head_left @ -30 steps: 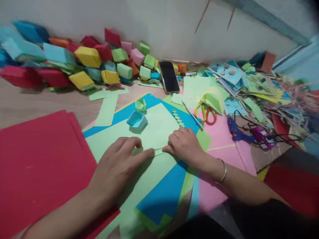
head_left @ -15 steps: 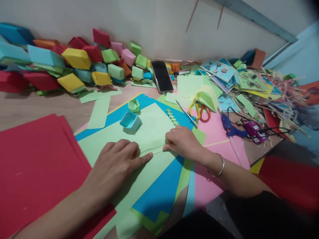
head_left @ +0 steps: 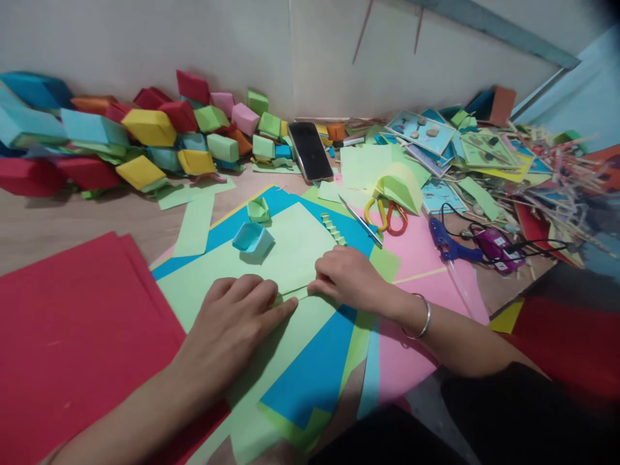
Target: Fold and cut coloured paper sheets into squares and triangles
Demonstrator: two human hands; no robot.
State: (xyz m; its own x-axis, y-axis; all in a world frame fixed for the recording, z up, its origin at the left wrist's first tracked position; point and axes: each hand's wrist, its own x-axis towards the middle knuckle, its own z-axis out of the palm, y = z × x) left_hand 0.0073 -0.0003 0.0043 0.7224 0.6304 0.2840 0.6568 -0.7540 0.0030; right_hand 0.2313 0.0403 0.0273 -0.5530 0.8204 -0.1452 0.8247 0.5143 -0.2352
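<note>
Brown tabletop (head_left: 82,223), two small boxes (head_left: 256,241); right hand (head_left: 349,278), fingers (head_left: 320,286) pinching one green strip (head_left: 293,293), left hand (head_left: 238,315) pressing it, grip unclear.

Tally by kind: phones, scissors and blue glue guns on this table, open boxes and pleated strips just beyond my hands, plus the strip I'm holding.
Phone: 1
Scissors: 1
Blue glue gun: 1
Open boxes: 2 (light blue box, green box)
Pleated strip: 1
Held strip: 1
Total: 7

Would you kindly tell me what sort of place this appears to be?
Probably a papercraft work area, judging by the scissors, the glue gun and the folded paper shapes.
</note>
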